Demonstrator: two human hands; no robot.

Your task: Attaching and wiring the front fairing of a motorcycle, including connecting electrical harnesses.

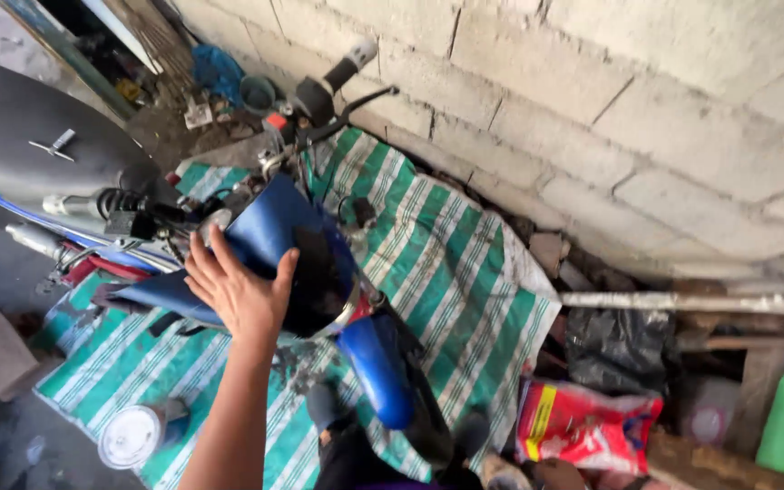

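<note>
Plainly the work sits at the front of a small motorcycle that stands on a green-and-white striped tarp beside a grey block wall. The person's left hand lies on the blue headlight cowl, just below the handlebar grip and its black lever. The palm presses flat against the panel with the fingers spread wide toward the bike's body. The thumb stands apart along the cowl's upper edge, next to the dark front face. It is a loose, open-handed hold rather than a closed grasp; nothing is pinched between fingers and thumb. The right hand is out of sight. By my reading, the hand is bracing or feeling the cowl, testing how it sits on the forks above the blue front fender. Shifting the panel from here would call for a firmer hold on its rim, probably with a second hand on the far side. It would also need care for the cables and fittings crowded behind it. A white-lidded can rests on the tarp near the person's elbow, and a red bag lies by the wall.
</note>
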